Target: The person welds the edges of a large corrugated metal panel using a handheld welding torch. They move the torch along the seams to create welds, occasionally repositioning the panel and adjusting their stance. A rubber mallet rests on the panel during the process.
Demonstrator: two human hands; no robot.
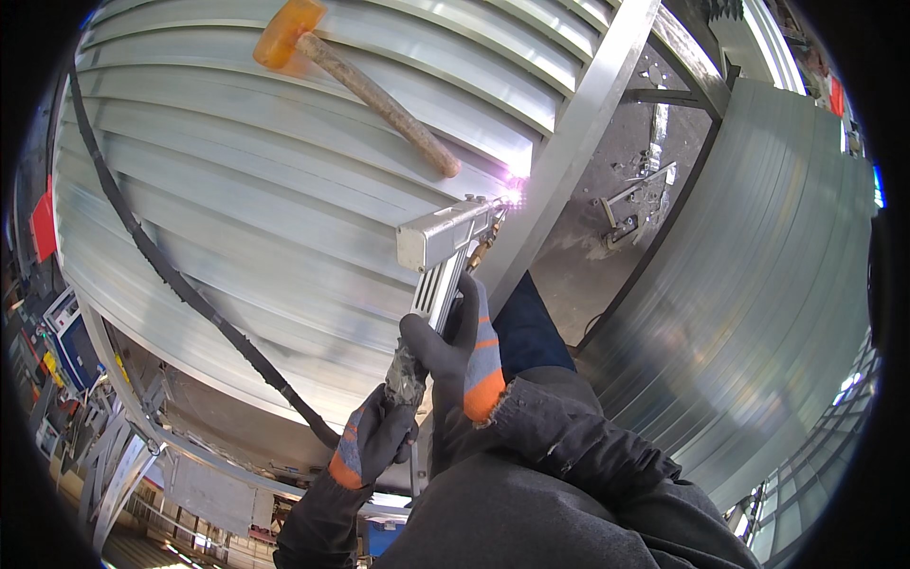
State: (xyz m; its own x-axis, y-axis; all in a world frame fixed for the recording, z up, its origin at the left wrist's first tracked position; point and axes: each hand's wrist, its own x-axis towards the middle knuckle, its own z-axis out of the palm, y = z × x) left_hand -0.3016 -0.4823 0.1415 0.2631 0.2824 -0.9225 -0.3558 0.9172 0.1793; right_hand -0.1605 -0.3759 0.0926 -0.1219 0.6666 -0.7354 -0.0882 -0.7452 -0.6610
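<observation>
My right hand [464, 351], in a black, grey and orange glove, is closed around the grip of a silver handheld welding gun [441, 239]. Lower down, my left hand [376, 438], gloved alike, wraps the dark, wrapped rear end of the same gun. A bright pinkish-white glow with sparks [515, 194] burns at the nozzle tip, where the ends of the metal slats [256, 228] meet a flat metal side bar [566, 156]. Glare hides the exact spot. Above the gun, a mallet [379, 102] with an orange head and wooden handle lies across the slats.
A thick black cable [180, 282] curves over the slats from the far left toward my left hand. To the right stands a stack of long metal strips [749, 294]. Scraps of metal [626, 213] lie on the floor between. Racks and equipment [76, 346] crowd the left edge.
</observation>
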